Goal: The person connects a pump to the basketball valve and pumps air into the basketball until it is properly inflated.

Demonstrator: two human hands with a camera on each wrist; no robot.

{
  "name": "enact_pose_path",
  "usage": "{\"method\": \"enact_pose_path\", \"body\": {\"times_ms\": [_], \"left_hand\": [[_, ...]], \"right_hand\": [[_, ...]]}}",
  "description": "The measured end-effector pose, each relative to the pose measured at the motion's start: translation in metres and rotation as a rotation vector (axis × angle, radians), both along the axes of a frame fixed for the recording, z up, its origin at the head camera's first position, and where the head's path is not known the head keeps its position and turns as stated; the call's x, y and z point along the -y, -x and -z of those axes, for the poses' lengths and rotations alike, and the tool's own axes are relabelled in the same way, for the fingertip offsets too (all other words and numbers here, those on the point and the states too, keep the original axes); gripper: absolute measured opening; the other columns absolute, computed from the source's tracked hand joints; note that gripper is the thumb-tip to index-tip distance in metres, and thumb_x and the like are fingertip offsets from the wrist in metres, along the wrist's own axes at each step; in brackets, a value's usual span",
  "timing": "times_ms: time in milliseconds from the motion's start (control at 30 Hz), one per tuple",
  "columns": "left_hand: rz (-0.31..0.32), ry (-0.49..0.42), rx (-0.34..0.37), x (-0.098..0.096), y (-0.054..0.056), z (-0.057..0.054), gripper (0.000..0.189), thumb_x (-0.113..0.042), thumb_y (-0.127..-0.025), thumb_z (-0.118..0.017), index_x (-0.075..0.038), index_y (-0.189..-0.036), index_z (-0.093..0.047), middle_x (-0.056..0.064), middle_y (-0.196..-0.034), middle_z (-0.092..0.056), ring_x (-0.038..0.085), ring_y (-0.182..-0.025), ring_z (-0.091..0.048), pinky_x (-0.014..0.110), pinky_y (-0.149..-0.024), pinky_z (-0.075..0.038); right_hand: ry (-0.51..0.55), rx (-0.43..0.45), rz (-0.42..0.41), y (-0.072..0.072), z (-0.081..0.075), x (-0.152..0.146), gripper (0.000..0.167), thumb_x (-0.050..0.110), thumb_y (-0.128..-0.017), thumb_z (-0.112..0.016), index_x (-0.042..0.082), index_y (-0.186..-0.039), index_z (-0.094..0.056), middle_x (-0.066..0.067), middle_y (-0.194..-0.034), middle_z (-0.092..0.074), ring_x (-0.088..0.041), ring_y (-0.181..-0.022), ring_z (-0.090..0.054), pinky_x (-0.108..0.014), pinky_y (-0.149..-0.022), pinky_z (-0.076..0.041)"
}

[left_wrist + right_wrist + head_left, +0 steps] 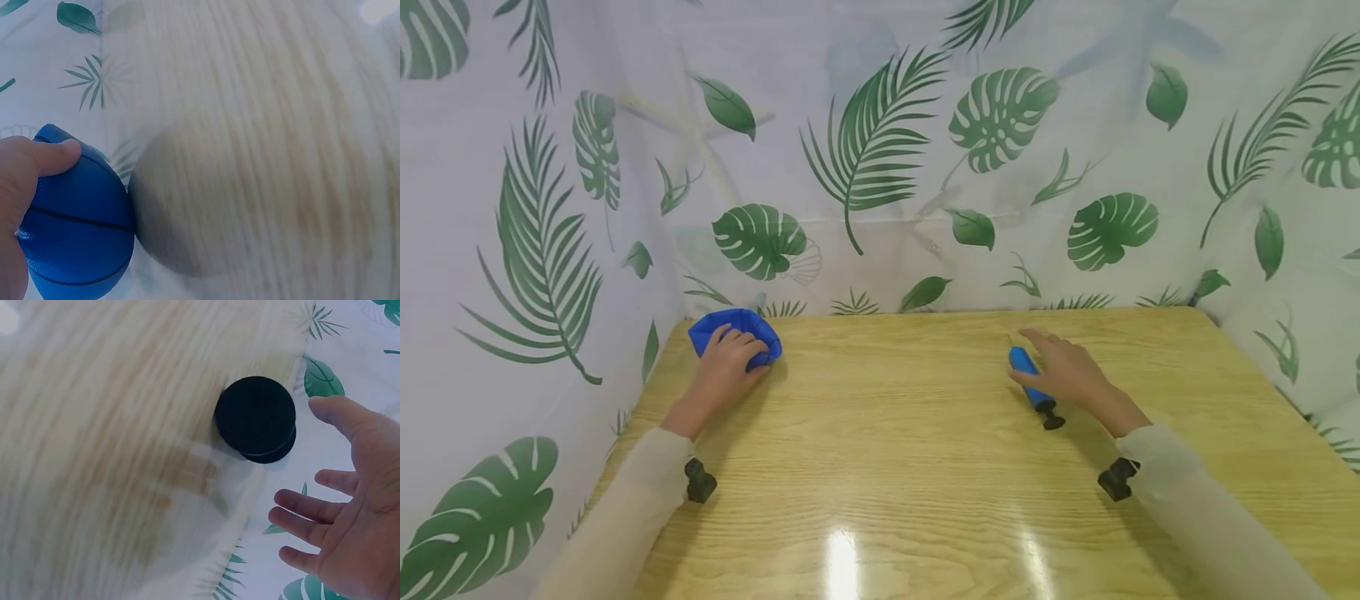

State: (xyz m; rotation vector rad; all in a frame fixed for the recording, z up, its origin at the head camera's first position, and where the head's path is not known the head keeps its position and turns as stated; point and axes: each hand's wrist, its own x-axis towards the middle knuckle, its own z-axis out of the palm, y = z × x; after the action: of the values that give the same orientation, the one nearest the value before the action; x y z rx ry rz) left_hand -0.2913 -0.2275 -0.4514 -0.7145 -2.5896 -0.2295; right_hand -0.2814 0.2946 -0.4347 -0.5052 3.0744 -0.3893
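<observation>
At the far left of the table, a deflated blue ball (722,321) with black seams lies caved in, its rim standing up. My left hand (730,367) grips its near side, fingers curled over into the hollow; in the left wrist view the thumb presses on the blue ball (81,219). Toward the right lies a small blue hand pump (1022,361) with a black handle and a thin needle pointing away. My right hand (1063,367) hovers beside and over it, fingers spread. The right wrist view shows the pump's round black handle (256,415) apart from the right hand (350,500).
The wood-grain table (880,433) ends at a white leaf-patterned curtain (880,267) at the back and both sides. Black wrist mounts (700,481) sit on both sleeves. Bright lamp reflections show at the near edge of the table.
</observation>
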Motion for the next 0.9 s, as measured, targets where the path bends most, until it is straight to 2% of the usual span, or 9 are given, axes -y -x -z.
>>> {"method": "enact_pose_path", "body": {"times_ms": [100,233,433,567,767,900], "left_hand": [[0.013,-0.029,-0.013,-0.006,0.001,-0.002,0.023,-0.014,-0.082,-0.085,-0.003,-0.099,-0.074,0.013,-0.098,-0.074,0.034,-0.097,-0.066,0.059,-0.11,-0.041],[0.044,-0.078,-0.019,-0.017,0.001,-0.006,0.022,-0.014,-0.083,-0.085,-0.003,-0.099,-0.074,0.012,-0.097,-0.075,0.034,-0.096,-0.067,0.057,-0.107,-0.043],[0.055,-0.155,0.022,-0.041,0.0,-0.017,0.025,-0.017,-0.085,-0.084,-0.002,-0.103,-0.074,0.013,-0.101,-0.076,0.034,-0.103,-0.068,0.056,-0.108,-0.043],[0.082,-0.234,0.048,-0.059,0.001,-0.021,0.029,-0.018,-0.085,-0.084,-0.001,-0.106,-0.075,0.015,-0.105,-0.076,0.035,-0.108,-0.068,0.056,-0.108,-0.044],[0.115,-0.402,0.168,-0.091,0.004,-0.02,0.03,-0.017,-0.086,-0.083,0.0,-0.11,-0.075,0.016,-0.109,-0.075,0.036,-0.111,-0.068,0.052,-0.103,-0.051],[0.184,-0.522,0.238,-0.115,0.003,-0.018,0.025,-0.011,-0.086,-0.082,-0.001,-0.107,-0.075,0.015,-0.108,-0.075,0.034,-0.108,-0.069,0.05,-0.097,-0.056]], "right_hand": [[0.022,0.029,0.018,-0.001,0.002,-0.004,0.081,0.043,-0.096,-0.069,-0.003,-0.154,-0.035,-0.036,-0.137,-0.056,-0.051,-0.118,-0.061,-0.062,-0.084,-0.054],[0.056,0.079,0.038,-0.001,0.004,-0.008,0.082,0.042,-0.096,-0.069,-0.004,-0.155,-0.034,-0.034,-0.132,-0.06,-0.046,-0.11,-0.065,-0.055,-0.076,-0.057],[0.089,0.129,0.036,0.001,0.004,-0.01,0.082,0.04,-0.097,-0.068,-0.007,-0.154,-0.031,-0.035,-0.129,-0.061,-0.044,-0.107,-0.067,-0.052,-0.078,-0.058],[0.109,0.142,0.025,0.001,0.006,-0.011,0.082,0.039,-0.097,-0.068,-0.011,-0.152,-0.033,-0.031,-0.122,-0.065,-0.041,-0.105,-0.067,-0.05,-0.079,-0.058],[0.132,0.162,0.031,0.002,0.011,-0.01,0.08,0.038,-0.097,-0.068,-0.014,-0.149,-0.036,-0.026,-0.114,-0.066,-0.036,-0.099,-0.066,-0.048,-0.077,-0.055],[0.134,0.158,0.025,0.001,0.013,-0.008,0.078,0.037,-0.097,-0.068,-0.015,-0.146,-0.038,-0.028,-0.113,-0.067,-0.038,-0.1,-0.067,-0.049,-0.078,-0.056]]}}
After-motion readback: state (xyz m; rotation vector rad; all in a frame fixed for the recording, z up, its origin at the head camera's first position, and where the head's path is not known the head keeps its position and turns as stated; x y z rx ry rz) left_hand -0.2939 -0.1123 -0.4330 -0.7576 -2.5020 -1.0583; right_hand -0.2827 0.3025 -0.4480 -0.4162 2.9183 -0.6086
